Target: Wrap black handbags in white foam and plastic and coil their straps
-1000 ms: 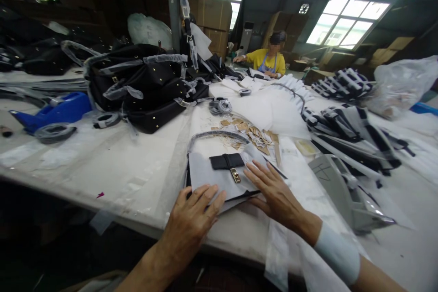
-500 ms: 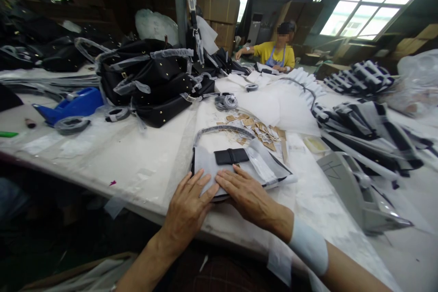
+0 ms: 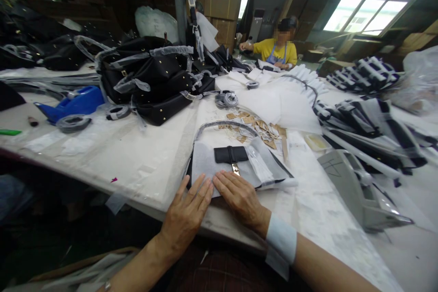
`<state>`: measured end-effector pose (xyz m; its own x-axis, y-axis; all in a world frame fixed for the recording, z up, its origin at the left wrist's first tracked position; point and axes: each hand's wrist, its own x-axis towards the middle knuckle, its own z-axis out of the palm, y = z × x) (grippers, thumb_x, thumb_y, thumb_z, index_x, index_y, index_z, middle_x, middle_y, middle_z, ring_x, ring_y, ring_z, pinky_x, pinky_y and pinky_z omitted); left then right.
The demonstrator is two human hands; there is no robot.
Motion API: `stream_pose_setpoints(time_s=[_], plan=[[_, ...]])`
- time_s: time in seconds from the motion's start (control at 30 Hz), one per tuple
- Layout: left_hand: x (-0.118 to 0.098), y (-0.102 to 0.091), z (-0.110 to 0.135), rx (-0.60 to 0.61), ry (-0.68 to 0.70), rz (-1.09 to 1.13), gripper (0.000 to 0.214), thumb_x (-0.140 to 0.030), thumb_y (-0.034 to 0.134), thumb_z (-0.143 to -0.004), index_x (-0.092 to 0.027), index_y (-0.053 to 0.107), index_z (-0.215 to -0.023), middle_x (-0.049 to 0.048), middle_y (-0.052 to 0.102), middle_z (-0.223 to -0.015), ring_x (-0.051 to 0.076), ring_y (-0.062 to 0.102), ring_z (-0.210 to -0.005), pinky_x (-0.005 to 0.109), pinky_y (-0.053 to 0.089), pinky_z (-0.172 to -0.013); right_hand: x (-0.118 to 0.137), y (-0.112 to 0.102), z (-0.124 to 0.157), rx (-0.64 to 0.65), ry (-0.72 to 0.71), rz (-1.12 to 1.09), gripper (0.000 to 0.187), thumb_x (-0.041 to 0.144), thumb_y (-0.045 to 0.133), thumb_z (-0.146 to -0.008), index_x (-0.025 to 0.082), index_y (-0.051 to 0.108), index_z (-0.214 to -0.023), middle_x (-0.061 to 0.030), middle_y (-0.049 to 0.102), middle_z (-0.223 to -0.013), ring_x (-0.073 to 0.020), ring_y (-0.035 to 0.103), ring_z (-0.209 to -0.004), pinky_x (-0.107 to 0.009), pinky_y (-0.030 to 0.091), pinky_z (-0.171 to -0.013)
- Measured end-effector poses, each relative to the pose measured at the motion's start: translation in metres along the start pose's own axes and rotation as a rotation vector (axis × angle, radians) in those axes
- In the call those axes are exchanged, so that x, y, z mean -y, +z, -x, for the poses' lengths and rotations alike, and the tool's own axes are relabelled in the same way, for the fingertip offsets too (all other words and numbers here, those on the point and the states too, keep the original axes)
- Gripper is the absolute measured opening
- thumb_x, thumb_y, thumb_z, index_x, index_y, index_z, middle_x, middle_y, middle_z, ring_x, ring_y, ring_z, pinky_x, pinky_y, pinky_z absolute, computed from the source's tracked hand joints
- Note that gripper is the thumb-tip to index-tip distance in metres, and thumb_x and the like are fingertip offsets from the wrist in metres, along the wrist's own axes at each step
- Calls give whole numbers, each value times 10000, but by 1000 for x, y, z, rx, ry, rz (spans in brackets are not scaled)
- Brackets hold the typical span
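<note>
In front of me a black handbag (image 3: 205,159) lies on the white table, its front covered by a pale grey protective sheet. A black tab (image 3: 226,155) with a gold clasp shows on the sheet, and the wrapped handle arches away behind. My left hand (image 3: 188,210) rests flat on the bag's near left edge, fingers stretched out. Beside it my right hand (image 3: 237,198) lies with outstretched fingers on the near middle of the bag, just below the clasp. A white band (image 3: 282,237) wraps my right wrist. The bag's near edge is partly hidden under my hands.
Behind the bag lie scattered brown tags (image 3: 262,127) with strings. Black handbags (image 3: 160,77) are piled at the back left, near a blue tape dispenser (image 3: 73,105). A grey dispenser (image 3: 352,187) and wrapped straps (image 3: 372,132) sit right. A co-worker (image 3: 278,50) sits across the table.
Both hands have slid toward me, down the bag's front. My right hand has uncovered the gold clasp. The bag stays in nearly the same place.
</note>
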<state>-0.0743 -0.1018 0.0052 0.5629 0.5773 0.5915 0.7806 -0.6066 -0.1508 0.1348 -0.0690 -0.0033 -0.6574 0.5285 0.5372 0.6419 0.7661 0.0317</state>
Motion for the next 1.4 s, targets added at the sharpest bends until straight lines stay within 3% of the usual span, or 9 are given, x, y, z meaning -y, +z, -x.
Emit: stream_pose_setpoints(time_s=[0.13, 0.33, 0.43, 0.6, 0.87, 1.03, 1.17, 1.27, 1.4], plan=[[-5, -1, -10, 106, 125, -216, 380, -86, 325, -963, -14, 584, -1231, 184, 662, -1218, 274, 620, -1140, 420, 434, -1021, 0, -1, -3, 44, 6, 42, 368, 123, 385, -994, 93, 558, -1318, -147, 621, -1325, -241, 545, -1263, -409, 472, -1058], [12, 11, -25, 166, 160, -193, 284, -54, 419, -923, -55, 578, -1158, 141, 689, -1027, 233, 669, -867, 359, 516, -751, 10, -11, -6, 85, 92, 95, 458, 240, 522, -963, 89, 481, -1394, -157, 549, -1409, -299, 505, -1283, -495, 387, -1104], [19, 16, -20, 102, 158, -116, 280, -61, 450, -915, -54, 552, -1175, 148, 678, -1042, 242, 659, -880, 372, 510, -764, 17, -9, 1, 68, 104, 127, 511, 248, 531, -960, 96, 432, -1438, -149, 486, -1470, -308, 434, -1341, -480, 357, -1116], [24, 18, -15, 48, 139, -1, 326, -35, 435, -861, -63, 540, -1169, 143, 685, -1025, 243, 652, -860, 377, 509, -760, 20, -4, 6, 53, 92, 149, 431, 171, 449, -975, 94, 470, -1399, -147, 558, -1392, -291, 485, -1270, -467, 380, -1074], [49, 1, -55, 141, 118, 61, 558, -22, 481, -667, -93, 505, -1220, 111, 701, -974, 238, 665, -855, 356, 517, -786, 5, -13, -21, 11, 131, 195, 450, 156, 450, -971, 116, 418, -1418, -149, 593, -1308, -285, 538, -1141, -459, 432, -966], [53, -10, -67, 226, 110, 49, 519, -24, 515, -643, -146, 549, -1147, 114, 704, -1038, 262, 667, -918, 373, 515, -810, -12, -27, -38, 36, 61, 216, 332, 170, 371, -1017, 141, 476, -1331, -111, 657, -1131, -230, 584, -933, -415, 455, -885], [47, -2, -56, 68, 165, -68, 482, -78, 533, -733, -122, 533, -1213, 188, 649, -1214, 322, 629, -1082, 449, 464, -929, -19, -29, -43, 49, 21, 214, 281, 194, 357, -1029, 127, 511, -1254, -100, 664, -1082, -217, 581, -933, -374, 455, -820], [45, 10, -49, -118, 182, -173, 361, -57, 453, -854, -126, 557, -1192, 156, 695, -1119, 292, 665, -997, 419, 458, -890, -18, -21, -45, 50, 31, 214, 264, 214, 356, -1032, 138, 531, -1215, -81, 671, -1033, -219, 585, -883, -378, 457, -784], [51, 18, -47, -195, 223, -178, 302, -63, 442, -918, -136, 590, -1170, 109, 731, -1038, 250, 688, -903, 371, 469, -823, -10, -25, -49, 42, 92, 173, 261, 200, 382, -1026, 143, 538, -1228, -85, 677, -1122, -208, 607, -951, -369, 476, -834]])
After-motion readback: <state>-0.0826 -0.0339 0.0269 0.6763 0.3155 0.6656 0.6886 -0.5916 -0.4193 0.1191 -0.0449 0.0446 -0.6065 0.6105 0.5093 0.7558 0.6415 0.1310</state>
